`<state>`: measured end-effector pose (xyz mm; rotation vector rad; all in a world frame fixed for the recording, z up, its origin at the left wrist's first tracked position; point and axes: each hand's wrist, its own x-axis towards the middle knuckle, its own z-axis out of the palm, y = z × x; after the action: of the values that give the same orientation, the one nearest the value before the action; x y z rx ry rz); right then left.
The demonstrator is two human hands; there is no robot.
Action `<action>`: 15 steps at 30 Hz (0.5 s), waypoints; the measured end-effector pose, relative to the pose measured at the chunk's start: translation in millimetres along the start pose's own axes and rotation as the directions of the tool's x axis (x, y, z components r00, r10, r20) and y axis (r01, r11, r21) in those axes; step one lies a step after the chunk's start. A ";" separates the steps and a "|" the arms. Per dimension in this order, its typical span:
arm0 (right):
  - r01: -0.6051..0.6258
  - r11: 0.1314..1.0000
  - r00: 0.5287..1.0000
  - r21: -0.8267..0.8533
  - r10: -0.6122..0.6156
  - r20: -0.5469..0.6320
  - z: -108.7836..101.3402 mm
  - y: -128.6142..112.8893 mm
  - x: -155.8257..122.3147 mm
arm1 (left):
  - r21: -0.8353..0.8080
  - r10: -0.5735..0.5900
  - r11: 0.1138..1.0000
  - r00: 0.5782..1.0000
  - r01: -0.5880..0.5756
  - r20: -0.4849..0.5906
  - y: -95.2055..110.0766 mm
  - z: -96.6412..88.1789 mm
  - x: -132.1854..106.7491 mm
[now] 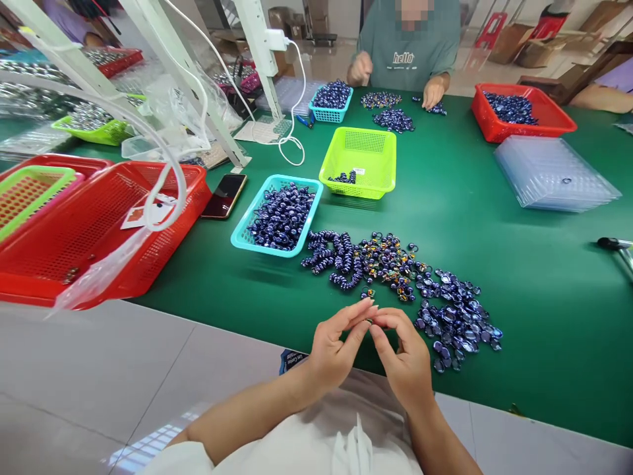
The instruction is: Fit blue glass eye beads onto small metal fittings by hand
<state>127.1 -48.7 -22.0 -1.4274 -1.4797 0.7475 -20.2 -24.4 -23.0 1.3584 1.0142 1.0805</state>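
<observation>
My left hand (336,346) and my right hand (406,359) meet fingertip to fingertip over the table's near edge. Both are closed in a pinch around something tiny, mostly hidden by the fingers. Just beyond the fingertips lies a small dark ring with an orange bit (367,292). To the right spreads a pile of glossy dark-blue oval pieces (457,316). Farther off is a heap of small rings with orange and green bits (388,257). Left of that heap, dark-blue rings stacked in curving rows (341,257) lie on the green table (534,290).
A light-blue basket (237,237) holds dark-blue pieces. Beyond are a lime-green basket (390,158) and a phone (225,196). Red trays (113,264) stand left, clear plastic trays (554,171) and a red basket (558,119) right. A person (405,53) handles pieces across the table.
</observation>
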 end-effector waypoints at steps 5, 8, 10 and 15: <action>0.005 0.997 1.000 0.071 -0.007 0.021 0.6 7.9 -2.8 | 0.132 0.153 0.978 0.984 -0.164 0.087 -3.5 -10.9 2.5; -0.014 0.997 0.999 0.075 0.010 0.047 -5.6 13.4 -4.3 | 0.364 0.320 0.875 0.946 -0.319 0.060 -7.9 -35.7 19.4; -0.028 0.997 0.998 0.071 0.024 0.053 -9.5 15.9 -4.3 | 0.533 0.361 0.786 0.932 -0.313 0.015 -11.1 -53.5 33.9; -0.040 0.996 0.997 0.079 0.035 0.063 -10.1 16.4 -4.4 | 0.743 0.299 0.606 0.947 -0.283 0.117 -20.9 -73.2 59.6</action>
<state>142.6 -52.3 -33.6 -1.3863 -1.4562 0.8714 -78.1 51.4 -39.3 2.2690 1.3705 0.9200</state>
